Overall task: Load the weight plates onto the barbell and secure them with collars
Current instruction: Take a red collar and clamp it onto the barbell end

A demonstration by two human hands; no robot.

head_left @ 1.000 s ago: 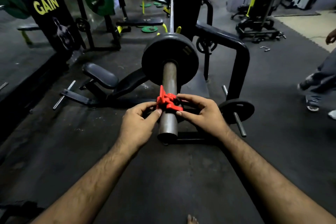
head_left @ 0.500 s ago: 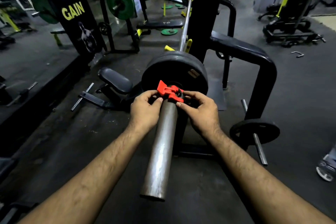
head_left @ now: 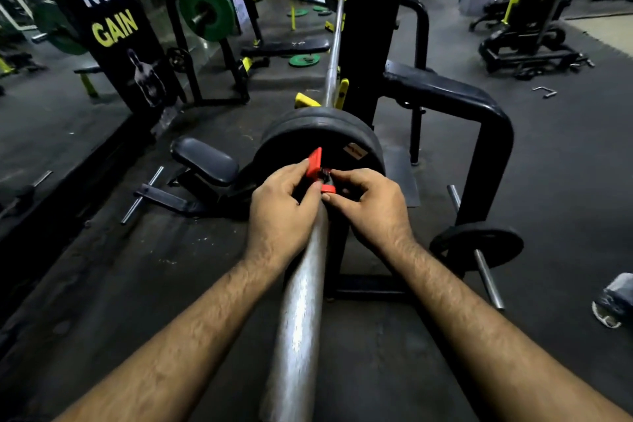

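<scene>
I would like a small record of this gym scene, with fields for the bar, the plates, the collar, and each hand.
bar: long steel barbell sleeve, running from the camera toward the rack
plates: black round weight plates loaded on the sleeve
collar: red plastic clamp collar on the sleeve near the plates, its lever raised, not yet closed
left hand: left hand, fingers on the lever side of the collar
right hand: right hand, fingertips pinching the collar's other side
spare plate: small black plate on a storage peg to the right

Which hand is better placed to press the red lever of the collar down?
Left, probably: the left hand already touches the raised lever; the right hand pinches the collar's lower part.
</scene>
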